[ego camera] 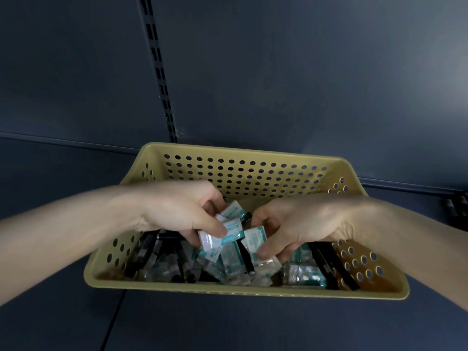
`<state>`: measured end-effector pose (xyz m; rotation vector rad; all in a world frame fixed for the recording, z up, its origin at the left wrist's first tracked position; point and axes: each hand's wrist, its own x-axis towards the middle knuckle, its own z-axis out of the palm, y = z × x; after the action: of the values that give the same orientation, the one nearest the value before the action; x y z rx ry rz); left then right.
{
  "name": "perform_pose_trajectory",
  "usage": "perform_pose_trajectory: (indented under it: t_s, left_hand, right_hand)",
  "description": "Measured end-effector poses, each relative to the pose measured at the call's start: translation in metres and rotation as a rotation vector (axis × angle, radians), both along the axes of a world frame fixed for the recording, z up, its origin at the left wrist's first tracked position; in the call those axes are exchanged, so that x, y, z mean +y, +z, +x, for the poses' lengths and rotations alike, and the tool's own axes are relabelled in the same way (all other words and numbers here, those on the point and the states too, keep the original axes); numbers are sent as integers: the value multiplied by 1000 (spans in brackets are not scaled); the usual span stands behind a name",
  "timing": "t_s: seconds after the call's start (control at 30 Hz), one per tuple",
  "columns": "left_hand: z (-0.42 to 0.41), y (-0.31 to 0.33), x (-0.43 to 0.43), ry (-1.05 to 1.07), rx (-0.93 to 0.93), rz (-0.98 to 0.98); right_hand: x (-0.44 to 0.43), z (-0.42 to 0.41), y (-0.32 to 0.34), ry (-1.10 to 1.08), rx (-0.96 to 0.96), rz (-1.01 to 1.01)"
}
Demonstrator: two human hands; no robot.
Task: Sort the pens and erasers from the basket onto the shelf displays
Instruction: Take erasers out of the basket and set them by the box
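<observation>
Tan perforated basket (243, 292) sits lower centre of frame on a dark blue shelf (63, 312), with a slotted upright (158, 72) behind it toward upper centre-left. Inside is a loose heap of film-wrapped erasers and black pens (329, 264), the pens mostly along the left and right sides. Left hand (177, 211), centre-left, pinches a small stack of wrapped erasers (228, 233) between thumb and curled fingers. Right hand (298, 224), centre-right, pinches a single eraser packet (254, 236) by its edge. Judgement: packets are light small blocks in glossy film, likely slippery and apt to fan out of a stack, so grip across the flat faces, not the crimped ends. Pens look stiff and light; take them mid-barrel. No display in view.
</observation>
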<state>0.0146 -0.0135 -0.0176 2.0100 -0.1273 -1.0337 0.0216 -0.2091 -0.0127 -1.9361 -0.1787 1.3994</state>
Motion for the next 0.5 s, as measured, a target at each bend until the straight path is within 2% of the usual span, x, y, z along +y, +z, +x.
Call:
perform_pose_trajectory:
  t_s: [0.2,0.37,0.5]
  left_hand:
    - [-2,-3,-1,85,79,-60]
    - [-2,-6,0,141,112,-92]
    - [-4,3,4,115,21,-40]
  right_hand:
    - [-3,1,4,-33,-68,32]
    - [-8,-2,12,-73,-20,158]
    - [-2,-7,15,-49,-26,190]
